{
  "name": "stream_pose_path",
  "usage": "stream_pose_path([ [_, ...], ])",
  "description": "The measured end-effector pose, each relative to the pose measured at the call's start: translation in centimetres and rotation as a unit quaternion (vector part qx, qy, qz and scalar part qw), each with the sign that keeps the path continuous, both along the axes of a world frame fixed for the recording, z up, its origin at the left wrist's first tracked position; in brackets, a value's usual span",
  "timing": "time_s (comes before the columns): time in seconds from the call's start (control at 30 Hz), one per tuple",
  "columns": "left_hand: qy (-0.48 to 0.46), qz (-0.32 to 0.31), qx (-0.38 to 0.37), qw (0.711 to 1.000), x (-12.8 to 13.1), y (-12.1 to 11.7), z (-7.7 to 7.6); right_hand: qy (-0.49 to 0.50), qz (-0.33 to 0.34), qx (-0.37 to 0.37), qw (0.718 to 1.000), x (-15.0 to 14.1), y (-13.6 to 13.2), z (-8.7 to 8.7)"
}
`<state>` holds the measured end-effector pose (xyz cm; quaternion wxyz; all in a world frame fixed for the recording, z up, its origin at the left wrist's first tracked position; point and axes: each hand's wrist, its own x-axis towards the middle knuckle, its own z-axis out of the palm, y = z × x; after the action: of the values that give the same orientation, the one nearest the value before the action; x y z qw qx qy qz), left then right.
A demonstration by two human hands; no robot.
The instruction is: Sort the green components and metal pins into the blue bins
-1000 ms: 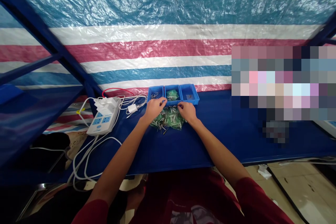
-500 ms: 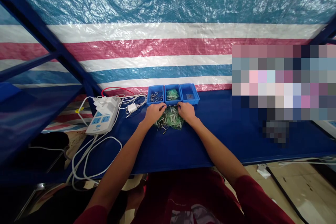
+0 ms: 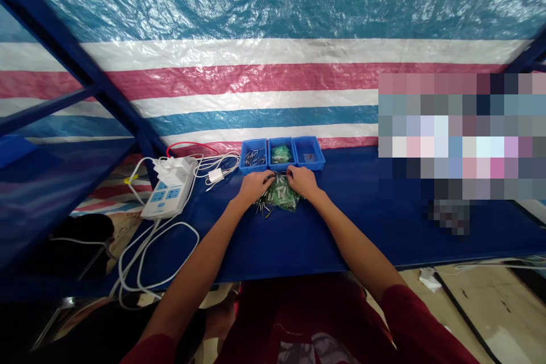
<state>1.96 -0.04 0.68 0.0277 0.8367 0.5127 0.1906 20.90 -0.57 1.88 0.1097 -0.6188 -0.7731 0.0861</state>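
Note:
Both my hands rest on a heap of small green circuit boards and metal pins (image 3: 279, 198) in the middle of the blue table (image 3: 298, 239). My left hand (image 3: 255, 185) sits on the heap's left side, fingers curled and pinched over small parts. My right hand (image 3: 302, 181) is on the right side, its fingers also closed on the heap. What each pinch holds is too small to name. Just behind stand three joined blue bins: the left bin (image 3: 253, 157) has metal pins, the middle bin (image 3: 281, 154) green boards, the right bin (image 3: 308, 154) looks almost bare.
A white power strip (image 3: 167, 193) with plugs and looping white cables (image 3: 145, 261) lies at the table's left. A striped plastic tarp (image 3: 273, 68) forms the back wall. Blue metal frame bars (image 3: 77, 62) run at the left. A blurred patch covers the right.
My left hand has slid back from the left bin's front edge down onto the heap. My right hand barely moved.

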Motion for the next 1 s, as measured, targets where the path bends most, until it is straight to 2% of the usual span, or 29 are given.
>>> stream_pose_path([
  [0.3,0.007,0.009,-0.008,1.0,0.11,-0.26,0.07,0.002,0.027,-0.013,1.0,-0.27,0.1,0.04],
  [0.47,-0.029,0.014,0.005,0.999,0.19,-0.4,0.21,-0.013,0.04,-0.013,0.999,-0.44,0.23,-0.17],
  [0.7,-0.095,-0.029,0.062,0.993,0.12,-0.56,0.22,0.011,0.077,0.034,0.996,-0.4,-0.27,0.26],
  [0.87,-0.12,-0.068,0.068,0.988,-0.12,-0.27,-0.18,0.028,0.098,0.049,0.994,-0.35,-0.52,0.45],
  [1.0,-0.126,-0.065,0.056,0.988,-0.08,-0.32,-0.07,0.047,0.109,0.062,0.991,-0.39,-0.42,0.19],
])
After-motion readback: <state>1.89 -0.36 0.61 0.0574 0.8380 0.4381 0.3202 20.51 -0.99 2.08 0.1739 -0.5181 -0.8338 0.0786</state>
